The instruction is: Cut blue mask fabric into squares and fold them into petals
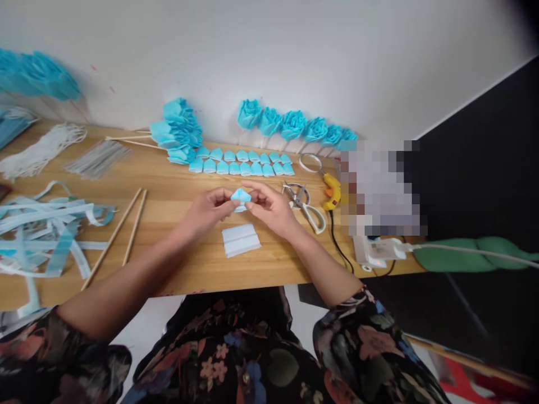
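Between my two hands is a small folded blue petal [241, 196] of soft sheet material, its top coming to a blunt point. My left hand [213, 209] pinches its left edge with thumb and fingers. On the other edge, my right hand [272, 207] grips it with the thumb in front, the index finger stretched out above. Just below the hands, a stack of pale blue-white rectangular pieces [241, 240] lies on the wooden table [177, 269]. Beyond them, two rows of similar folded blue petals [244, 168] lie side by side.
Scissors [305, 202], a roll of tape [310, 163] and a yellow glue gun [332, 192] lie to the right, near a white power strip [379, 252]. Blue flowers [293, 124] on sticks lean at the wall. Cut strips [50, 224] and two wooden sticks [113, 238] are at left.
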{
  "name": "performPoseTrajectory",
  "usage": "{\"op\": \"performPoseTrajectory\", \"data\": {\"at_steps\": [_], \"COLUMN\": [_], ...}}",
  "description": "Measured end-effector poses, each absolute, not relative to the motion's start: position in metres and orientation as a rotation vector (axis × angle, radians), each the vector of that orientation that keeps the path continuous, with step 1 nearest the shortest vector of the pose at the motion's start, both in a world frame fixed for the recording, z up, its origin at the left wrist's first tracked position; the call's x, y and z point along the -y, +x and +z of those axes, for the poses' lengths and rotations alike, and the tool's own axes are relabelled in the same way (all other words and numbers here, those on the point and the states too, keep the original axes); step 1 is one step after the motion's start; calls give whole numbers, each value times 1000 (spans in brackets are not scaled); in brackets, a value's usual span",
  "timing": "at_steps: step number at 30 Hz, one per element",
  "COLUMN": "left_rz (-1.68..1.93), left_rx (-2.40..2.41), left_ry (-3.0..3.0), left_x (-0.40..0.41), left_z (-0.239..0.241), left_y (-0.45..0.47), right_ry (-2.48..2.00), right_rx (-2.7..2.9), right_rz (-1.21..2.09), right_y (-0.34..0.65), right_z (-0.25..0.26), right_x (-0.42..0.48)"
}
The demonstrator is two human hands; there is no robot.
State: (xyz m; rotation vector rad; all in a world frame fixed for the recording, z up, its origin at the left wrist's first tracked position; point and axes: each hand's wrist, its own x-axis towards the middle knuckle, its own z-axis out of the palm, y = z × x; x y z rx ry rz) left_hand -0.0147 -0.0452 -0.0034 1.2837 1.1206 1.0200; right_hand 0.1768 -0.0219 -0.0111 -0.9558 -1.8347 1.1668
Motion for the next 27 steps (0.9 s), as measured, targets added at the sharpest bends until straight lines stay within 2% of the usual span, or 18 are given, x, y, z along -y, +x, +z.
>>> {"op": "performPoseTrajectory", "data": {"at_steps": [8, 12, 16, 27], "left_rz": [1073, 1086, 1091, 1052], "left_rx": [-1157, -1090, -1065, -1060], "left_ry": [1204, 1175, 1153, 1133], "left_x": [42, 45, 46, 46], "left_z": [-5, 1, 2, -1], "left_y": [-16, -14, -13, -13], "right_ry": [-1232, -1507, -1659, -1628], "right_rx": [1674, 1912, 2150, 2292], "right_rz": [647, 355, 216, -112], "right_y": [243, 276, 287, 278], "right_z": [11, 16, 5, -19], "right_x": [-12, -6, 11, 12]}}
